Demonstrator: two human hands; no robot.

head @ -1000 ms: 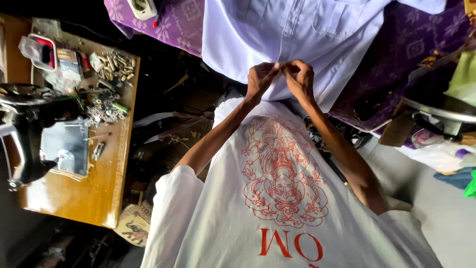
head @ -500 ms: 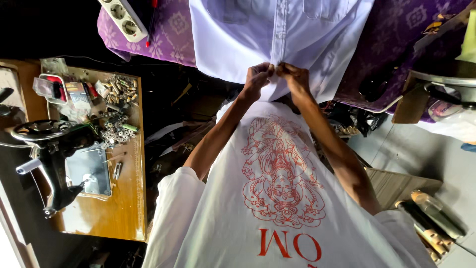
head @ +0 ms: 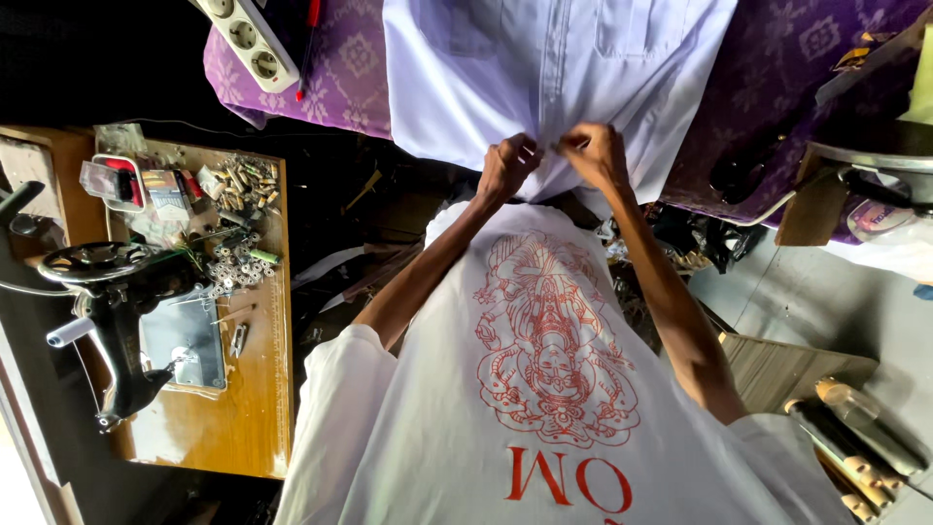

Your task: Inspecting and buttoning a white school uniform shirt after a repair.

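Pinching the lower edge of a white button-front shirt [head: 554, 78], both hands sit close together at the middle of the head view. That view seems turned upside down, so I take the hand at picture left to be the right hand [head: 507, 167] and the one at picture right the left hand [head: 595, 154]. Each is curled into a loose fist with the fingers closed on a fold of the cloth beside the placket, the knuckles almost touching. The shirt lies spread over a purple patterned cloth [head: 321, 78], a white power strip [head: 245, 39] resting on that cloth near its corner. Off to one side stands a wooden table [head: 248, 428] bearing a black sewing machine [head: 121, 301], with scattered bobbins [head: 233, 267] and small boxes [head: 146, 190] beside it. The person's own white T-shirt with a red print [head: 549, 360] fills the foreground.
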